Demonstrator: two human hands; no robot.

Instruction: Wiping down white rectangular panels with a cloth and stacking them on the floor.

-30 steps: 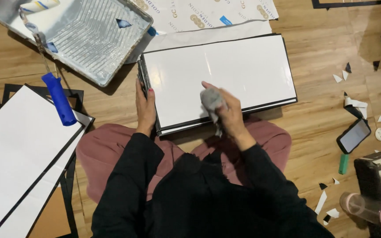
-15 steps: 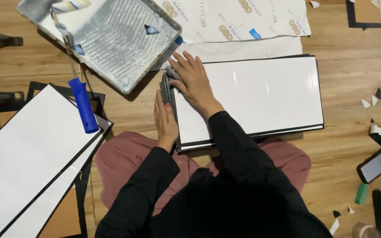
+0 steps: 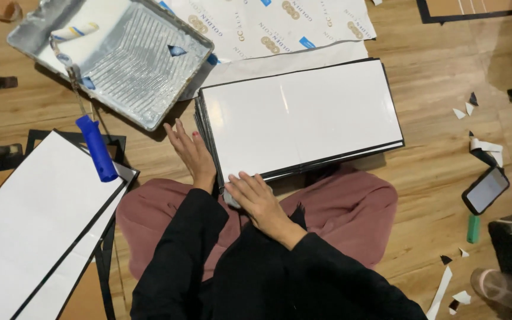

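While the left hand (image 3: 189, 151) lies flat beside the board stack (image 3: 300, 121) and the right hand (image 3: 255, 198) presses a grey cloth on its near corner, an uneven push could slide the boards askew.

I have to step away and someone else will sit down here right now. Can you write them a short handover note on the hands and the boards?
Left hand: open, flat against the left edge of the stack of white boards.
Right hand: fingers resting on the stack's near left corner, over a grey cloth that barely shows.
The stack lies on the wooden floor before the knees, edges roughly squared.
Done: top board looks clean and white.
Left: the foil-lined paint tray with the blue-handled roller lies untouched at upper left; more white boards wait at left.
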